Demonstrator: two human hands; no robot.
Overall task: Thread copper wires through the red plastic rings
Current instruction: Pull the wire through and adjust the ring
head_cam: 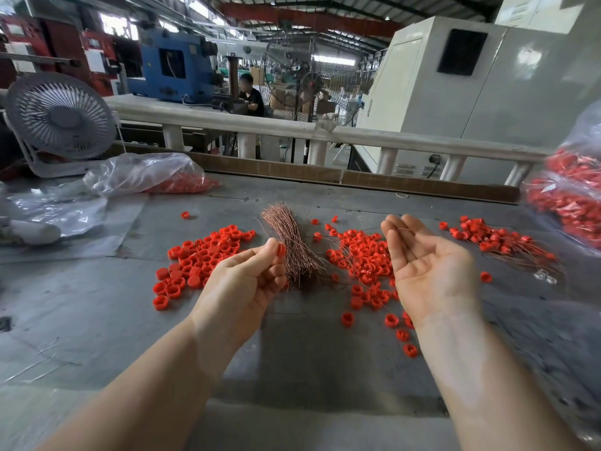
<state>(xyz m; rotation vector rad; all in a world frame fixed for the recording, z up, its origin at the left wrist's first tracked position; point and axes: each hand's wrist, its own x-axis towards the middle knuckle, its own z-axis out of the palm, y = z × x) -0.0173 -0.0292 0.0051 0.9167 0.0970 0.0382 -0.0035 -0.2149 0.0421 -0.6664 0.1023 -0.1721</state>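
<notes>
The left hand (pixel 250 281), just left of frame centre, pinches one red ring (pixel 281 250) between thumb and forefinger. The right hand (pixel 429 271), right of centre, lies palm up with fingers relaxed; a thin copper wire (pixel 410 230) crosses its fingertips. The copper wire bundle (pixel 294 245) sits between both hands among loose red rings (pixel 198 258). No readable writing

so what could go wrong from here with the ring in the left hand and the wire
1. The left hand pinches one red ring only at its fingertips, so it could slip and drop among the loose rings on the table.
2. A thin wire seems to lie across the fingers of the open right hand; ungripped, it could slide off.
3. The copper wire bundle sits loose between the hands, and a sweeping wrist might scatter it.
</notes>
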